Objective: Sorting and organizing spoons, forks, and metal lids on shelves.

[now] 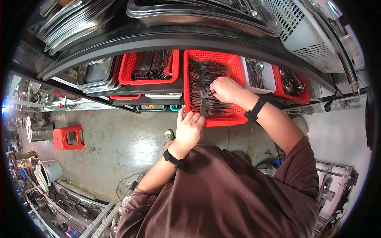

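Note:
A red perforated plastic basket [237,65] juts out from the shelf in front of me, filled with rows of dark metal forks [204,73]. My left hand [189,127] grips the basket's near left corner, fingers curled over the rim. Inside the basket, my right hand [227,90] is closed over the forks, its fingertips down among them. How many forks it pinches is hidden by the hand.
Left of it stands another red basket [174,67] of cutlery. To the right are a white basket [272,81] and a red basket [304,96] with spoons and ladles. Metal trays [158,18] fill the shelf above. A red stool [63,138] stands on the floor.

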A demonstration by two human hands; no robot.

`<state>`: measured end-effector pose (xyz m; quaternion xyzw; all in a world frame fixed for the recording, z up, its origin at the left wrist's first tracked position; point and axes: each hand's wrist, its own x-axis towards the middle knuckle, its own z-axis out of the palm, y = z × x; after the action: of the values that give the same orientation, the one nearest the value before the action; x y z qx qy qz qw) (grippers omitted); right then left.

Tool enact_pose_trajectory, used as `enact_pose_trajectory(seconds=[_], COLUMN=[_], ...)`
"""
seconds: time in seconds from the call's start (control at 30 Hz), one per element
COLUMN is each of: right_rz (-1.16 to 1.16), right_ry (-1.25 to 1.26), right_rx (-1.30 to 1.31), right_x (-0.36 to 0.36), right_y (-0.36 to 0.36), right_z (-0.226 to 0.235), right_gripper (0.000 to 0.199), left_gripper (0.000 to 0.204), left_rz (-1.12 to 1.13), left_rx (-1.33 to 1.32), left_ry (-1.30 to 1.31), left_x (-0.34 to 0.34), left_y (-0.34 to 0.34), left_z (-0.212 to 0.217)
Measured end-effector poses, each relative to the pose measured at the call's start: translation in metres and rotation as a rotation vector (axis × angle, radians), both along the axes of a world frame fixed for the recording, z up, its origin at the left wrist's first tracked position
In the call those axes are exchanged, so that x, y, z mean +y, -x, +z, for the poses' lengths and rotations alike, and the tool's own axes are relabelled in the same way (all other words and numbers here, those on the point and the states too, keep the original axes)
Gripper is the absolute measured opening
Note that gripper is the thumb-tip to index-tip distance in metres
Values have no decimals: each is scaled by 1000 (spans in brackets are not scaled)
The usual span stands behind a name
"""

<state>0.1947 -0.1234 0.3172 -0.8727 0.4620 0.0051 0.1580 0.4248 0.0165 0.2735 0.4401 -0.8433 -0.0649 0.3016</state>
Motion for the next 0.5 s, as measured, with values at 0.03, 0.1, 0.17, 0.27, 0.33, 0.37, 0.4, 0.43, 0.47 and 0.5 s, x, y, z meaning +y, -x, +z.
enact_pose_trajectory(seconds=[0.03, 0.1, 0.17, 0.27, 0.33, 0.37, 0.4, 0.43, 0.47, 0.5], right_rz=[20, 60, 66, 51, 33, 22, 10, 32, 54, 76], right_ry=[10, 27, 38, 20, 53, 95, 137, 120, 117, 114], right_rx=[21, 64, 67, -1, -50, -64, -77, -17, 12, 40], right_x=[1, 3, 4, 2, -5, -9, -13, -17, -19, -21], right_y=[-1, -4, -6, -3, -1, 0, 1, 2, 2, 1], right_z=[0, 1, 3, 12, 16, 17, 17, 16, 13, 10], right_gripper=[11, 11, 8, 7, 9, 10, 12, 9, 9, 9], left_gripper=[14, 14, 15, 15, 16, 16, 16, 17, 17, 17], left_rz=[0, 1, 1, 4, 4, 5, 4, 2, -2, -2], left_rx=[-2, -7, -14, -10, -20, -26, -20, -15, -10, -13], left_ry=[1, 1, -4, -2, -8, -15, -16, -22, -26, -27], left_x=[0, 0, 0, 0, 0, 0, 0, 1, 0, 0], left_y=[0, 0, 0, 0, 0, 0, 0, 0, 0, 1], left_z=[0, 0, 0, -1, -1, -1, -1, -1, -1, -1])
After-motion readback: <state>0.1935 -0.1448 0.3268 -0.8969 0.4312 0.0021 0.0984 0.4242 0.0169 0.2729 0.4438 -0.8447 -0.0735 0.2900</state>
